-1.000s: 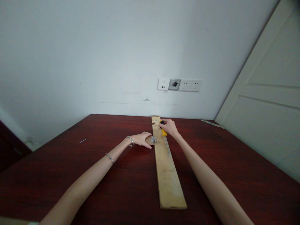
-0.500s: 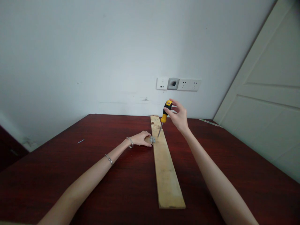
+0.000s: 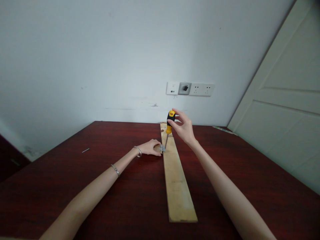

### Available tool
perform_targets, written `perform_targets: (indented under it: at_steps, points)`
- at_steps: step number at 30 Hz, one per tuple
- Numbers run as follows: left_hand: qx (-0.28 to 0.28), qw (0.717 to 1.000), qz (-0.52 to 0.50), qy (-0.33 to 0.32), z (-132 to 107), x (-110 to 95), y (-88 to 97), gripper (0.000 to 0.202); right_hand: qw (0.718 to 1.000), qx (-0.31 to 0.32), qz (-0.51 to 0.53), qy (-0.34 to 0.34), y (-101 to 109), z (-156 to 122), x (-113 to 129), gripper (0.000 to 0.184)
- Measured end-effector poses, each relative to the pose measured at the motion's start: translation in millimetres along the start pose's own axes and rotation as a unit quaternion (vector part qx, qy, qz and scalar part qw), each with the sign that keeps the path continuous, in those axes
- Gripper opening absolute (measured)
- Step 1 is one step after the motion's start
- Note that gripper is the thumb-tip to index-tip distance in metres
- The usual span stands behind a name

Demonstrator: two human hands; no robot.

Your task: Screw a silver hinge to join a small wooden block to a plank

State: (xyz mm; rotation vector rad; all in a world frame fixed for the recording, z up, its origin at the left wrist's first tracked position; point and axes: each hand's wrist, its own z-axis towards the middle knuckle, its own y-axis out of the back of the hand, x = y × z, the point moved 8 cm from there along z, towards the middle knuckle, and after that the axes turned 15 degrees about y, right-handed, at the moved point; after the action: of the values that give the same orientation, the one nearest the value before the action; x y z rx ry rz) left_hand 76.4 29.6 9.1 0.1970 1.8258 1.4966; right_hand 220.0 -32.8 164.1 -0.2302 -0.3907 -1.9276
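Observation:
A long pale wooden plank (image 3: 177, 180) lies lengthwise on the dark red table (image 3: 112, 186). A small metal hinge (image 3: 162, 148) sits at the plank's left edge. My left hand (image 3: 150, 147) rests on the table with its fingers curled against the hinge and a small wooden piece beside it. My right hand (image 3: 183, 128) grips the yellow and black handle of a screwdriver (image 3: 169, 126), held nearly upright. The screwdriver's tip points down at the hinge.
A small nail or screw (image 3: 85, 150) lies on the table far left. Wall sockets (image 3: 191, 89) are on the white wall behind. A white door (image 3: 285, 110) stands at the right. A thin green strip (image 3: 223, 130) lies at the table's back right edge.
My right hand lifted the screwdriver off the plank, turned it upright and brought its tip down to the hinge. My left hand stayed in place.

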Motion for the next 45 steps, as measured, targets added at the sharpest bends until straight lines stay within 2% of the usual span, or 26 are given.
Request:
perform_targets:
  at_steps: [12, 28, 35, 40, 45]
  points:
    - [0.007, 1.0, -0.004, 0.007, 0.4, 1.4, -1.8, 0.064, 0.999, 0.03, 0.024, 0.013, -12.2, -4.8, 2.4, 0.048]
    - [0.006, 1.0, -0.004, -0.001, -0.5, -1.8, -1.1, 0.059, 0.998, 0.048, 0.008, 0.028, -15.1, -6.2, 5.8, 0.049]
    - [-0.005, 1.0, -0.012, -0.01, -0.2, -1.0, -0.7, 0.056, 0.998, 0.06, 0.031, 0.001, -17.4, -7.3, -0.8, 0.051]
    - [0.001, 1.0, -0.007, -0.011, -0.1, -1.1, -1.6, 0.057, 0.994, 0.105, 0.009, 0.018, -17.3, -3.3, 6.0, 0.056]
    - [-0.002, 1.0, -0.006, -0.016, 0.5, -0.9, -1.9, 0.058, 0.983, 0.16, -0.047, 0.075, -16.1, 2.5, 22.5, 0.052]
